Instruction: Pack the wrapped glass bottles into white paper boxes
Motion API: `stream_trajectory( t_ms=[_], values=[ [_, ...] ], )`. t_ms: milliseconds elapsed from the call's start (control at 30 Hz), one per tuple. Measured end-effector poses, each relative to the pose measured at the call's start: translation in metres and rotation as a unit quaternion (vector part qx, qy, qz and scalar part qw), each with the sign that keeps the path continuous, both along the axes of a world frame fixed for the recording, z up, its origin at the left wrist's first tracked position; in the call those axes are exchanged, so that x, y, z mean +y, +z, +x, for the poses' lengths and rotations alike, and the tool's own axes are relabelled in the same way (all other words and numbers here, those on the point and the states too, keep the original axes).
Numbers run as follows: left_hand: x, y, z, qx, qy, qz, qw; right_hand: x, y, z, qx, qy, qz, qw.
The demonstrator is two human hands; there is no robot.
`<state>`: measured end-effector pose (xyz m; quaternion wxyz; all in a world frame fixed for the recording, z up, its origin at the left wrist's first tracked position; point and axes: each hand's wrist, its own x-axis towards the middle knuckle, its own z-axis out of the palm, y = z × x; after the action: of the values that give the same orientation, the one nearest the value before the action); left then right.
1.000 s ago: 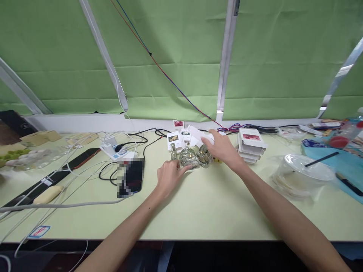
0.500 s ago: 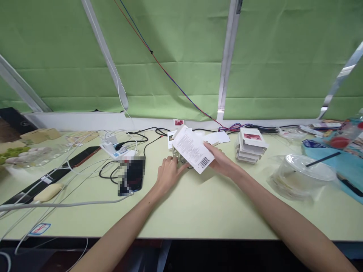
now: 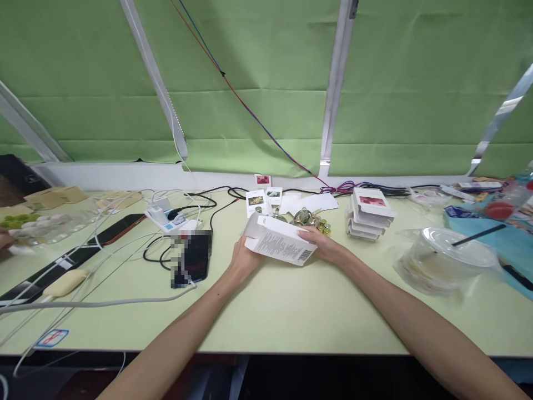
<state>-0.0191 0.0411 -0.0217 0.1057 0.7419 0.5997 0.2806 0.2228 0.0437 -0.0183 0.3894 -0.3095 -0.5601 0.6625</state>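
Observation:
A white carton point(image 3: 283, 241) with printed text and a barcode is held just above the table, tilted, its flaps open at the left end. My right hand point(image 3: 323, 244) is closed on its right end, thumb on top. My left hand point(image 3: 245, 256) is closed around the open left end, with most of its fingers hidden behind the carton. Right behind the carton lie several small glass items point(image 3: 303, 216) and small yellowish bottles point(image 3: 323, 226), partly covered by it. Small picture cards point(image 3: 255, 201) and white papers point(image 3: 320, 201) lie farther back.
A stack of white cartons point(image 3: 370, 214) stands to the right, near a clear plastic tub point(image 3: 447, 258) with a black straw. To the left are a phone point(image 3: 195, 258), a power strip point(image 3: 175, 222) and tangled cables. Another person's hand point(image 3: 5, 240) shows at the far left edge.
The carton has turned flatter and dropped lower, its open end now at my left hand. My left hand has moved from the glass items to the carton. Another person's hand has appeared far left.

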Motion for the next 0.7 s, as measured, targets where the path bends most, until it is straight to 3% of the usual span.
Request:
stream_trajectory(
  t_ms=[267, 700],
  values=[
    [-0.001, 0.01, 0.008, -0.002, -0.004, 0.006, 1.0, 0.014, -0.009, 0.004, 0.016, -0.007, -0.004, 1.0],
    [0.015, 0.005, 0.012, 0.039, -0.043, 0.029, 0.998, 0.032, -0.017, 0.01, 0.046, -0.048, -0.031, 0.997]
  ],
)
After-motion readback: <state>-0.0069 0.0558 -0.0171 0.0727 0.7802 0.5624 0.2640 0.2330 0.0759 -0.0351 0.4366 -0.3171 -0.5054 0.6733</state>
